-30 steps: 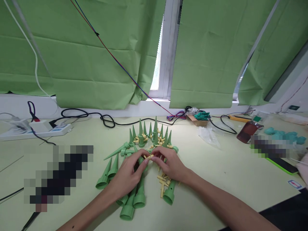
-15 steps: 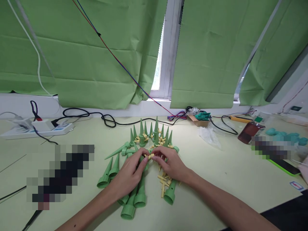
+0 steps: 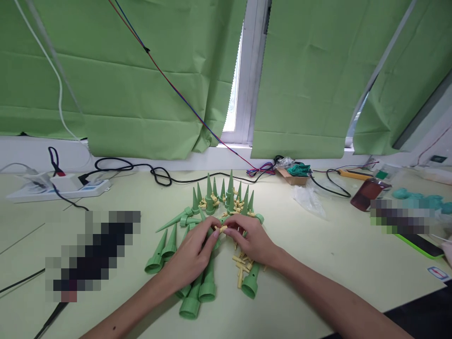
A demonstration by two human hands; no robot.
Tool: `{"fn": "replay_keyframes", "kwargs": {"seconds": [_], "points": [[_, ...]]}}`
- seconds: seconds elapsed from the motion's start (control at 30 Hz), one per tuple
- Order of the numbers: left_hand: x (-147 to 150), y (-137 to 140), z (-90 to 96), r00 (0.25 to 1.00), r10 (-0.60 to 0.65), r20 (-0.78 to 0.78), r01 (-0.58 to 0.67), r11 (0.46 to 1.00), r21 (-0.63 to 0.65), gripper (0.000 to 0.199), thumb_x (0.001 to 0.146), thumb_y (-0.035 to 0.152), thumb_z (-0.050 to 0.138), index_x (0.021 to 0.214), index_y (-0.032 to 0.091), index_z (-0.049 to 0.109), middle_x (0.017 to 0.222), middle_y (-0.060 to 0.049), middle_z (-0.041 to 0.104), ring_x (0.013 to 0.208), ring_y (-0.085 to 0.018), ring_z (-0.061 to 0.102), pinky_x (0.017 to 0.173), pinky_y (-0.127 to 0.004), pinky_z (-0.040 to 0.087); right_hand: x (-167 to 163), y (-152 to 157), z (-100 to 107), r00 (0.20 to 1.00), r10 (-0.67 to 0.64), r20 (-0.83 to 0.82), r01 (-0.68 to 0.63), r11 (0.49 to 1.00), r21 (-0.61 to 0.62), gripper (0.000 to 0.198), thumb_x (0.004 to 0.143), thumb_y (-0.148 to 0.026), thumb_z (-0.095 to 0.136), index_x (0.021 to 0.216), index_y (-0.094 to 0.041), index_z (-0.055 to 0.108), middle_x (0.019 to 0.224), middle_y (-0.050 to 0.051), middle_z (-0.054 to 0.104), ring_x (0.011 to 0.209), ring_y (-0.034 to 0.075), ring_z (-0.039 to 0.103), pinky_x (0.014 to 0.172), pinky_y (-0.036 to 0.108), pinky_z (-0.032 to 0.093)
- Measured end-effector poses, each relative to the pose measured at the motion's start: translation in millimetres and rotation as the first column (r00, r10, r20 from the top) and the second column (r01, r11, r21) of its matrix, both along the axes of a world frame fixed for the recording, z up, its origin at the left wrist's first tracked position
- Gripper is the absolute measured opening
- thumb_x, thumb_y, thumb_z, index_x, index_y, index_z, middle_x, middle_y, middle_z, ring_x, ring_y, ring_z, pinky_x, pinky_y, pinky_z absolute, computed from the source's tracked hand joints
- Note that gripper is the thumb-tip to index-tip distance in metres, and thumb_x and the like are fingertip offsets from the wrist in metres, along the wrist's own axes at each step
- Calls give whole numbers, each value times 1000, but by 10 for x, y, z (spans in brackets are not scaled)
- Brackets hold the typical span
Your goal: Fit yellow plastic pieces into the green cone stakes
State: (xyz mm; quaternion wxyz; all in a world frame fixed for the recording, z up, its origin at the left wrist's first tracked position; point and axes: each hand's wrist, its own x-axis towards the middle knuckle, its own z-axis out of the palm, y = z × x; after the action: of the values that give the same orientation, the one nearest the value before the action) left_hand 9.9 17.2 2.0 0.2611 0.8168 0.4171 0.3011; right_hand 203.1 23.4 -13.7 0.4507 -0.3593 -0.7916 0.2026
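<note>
- Pinching, with thumb and fingertips of left hand [image 3: 196, 247] and right hand [image 3: 252, 241] alike, a small yellow fitting [image 3: 223, 229], seemingly tubular, partly covered.
- Scattered near the right wrist: stubby, matte loose fittings [image 3: 240, 279].
- Lying beneath the left forearm: smooth, hollow-collared green cones [image 3: 207, 288].
- Standing beyond: sharp upright cones [image 3: 231, 188].

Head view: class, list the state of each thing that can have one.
Left hand: pinching yellow piece
Right hand: pinching yellow piece
Yellow piece: held between both hands
Back green cones: upright
Front green cones: lying, wide ends open
Green curtains: partly open
Cardboard box: open, filled
</note>
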Motion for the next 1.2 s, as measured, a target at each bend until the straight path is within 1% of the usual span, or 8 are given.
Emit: {"fn": "replay_keyframes", "kwargs": {"seconds": [0.27, 0.5, 0.67, 0.9, 1.2], "points": [[6, -14, 24, 1000, 14, -7, -14, 1000, 11, 20, 101, 38, 35, 102, 25, 50, 91, 1, 62, 80, -18, 57, 70, -28, 43, 5, -10, -6, 1000, 6, 13, -6, 1000, 14, 9, 95, -21, 55, 97, -18, 63, 84, 3, 65, 72, 14, 58, 69, 25, 46], [3, -13, 9, 1000, 10, -22, -11, 1000, -17, 20, 102, 39, 33, 102, 25, 48, 93, 1, 60, 83, -18, 55, 72, -29, 40, 18, -17, -14, 1000, 11, 14, -11, 1000, 1, 10, 95, -20, 54, 99, -18, 63, 83, 2, 64, 72, 14, 57, 65, 24, 45], [2, -16, 11, 999, 15, -32, -16, 999, -35, 21, 102, 39, 32, 102, 25, 48, 92, 1, 59, 82, -18, 54, 69, -29, 39, 17, -4, -4, 1000, 0, 21, 1, 1000, -5, 10, 95, -20, 54, 98, -18, 63, 83, 2, 64, 72, 14, 58, 65, 25, 45], [7, -30, 21, 1000, -12, -9, 12, 999, -31, 18, 103, 36, 33, 100, 25, 46, 90, 2, 57, 83, -18, 53, 74, -29, 39, 8, -31, -12, 1000, 7, 14, -7, 1000, 1, 11, 95, -20, 54, 99, -18, 63, 85, 3, 65, 74, 15, 59, 66, 25, 46], [4, -30, 20, 1000, -7, -10, 7, 999, -32, 17, 103, 36, 33, 100, 25, 46, 89, 2, 56, 82, -17, 52, 73, -29, 39, 2, -43, 12, 1000, 3, 26, -3, 1000, -6, 11, 95, -21, 53, 98, -18, 63, 84, 3, 65, 73, 15, 59, 64, 25, 46]]}}
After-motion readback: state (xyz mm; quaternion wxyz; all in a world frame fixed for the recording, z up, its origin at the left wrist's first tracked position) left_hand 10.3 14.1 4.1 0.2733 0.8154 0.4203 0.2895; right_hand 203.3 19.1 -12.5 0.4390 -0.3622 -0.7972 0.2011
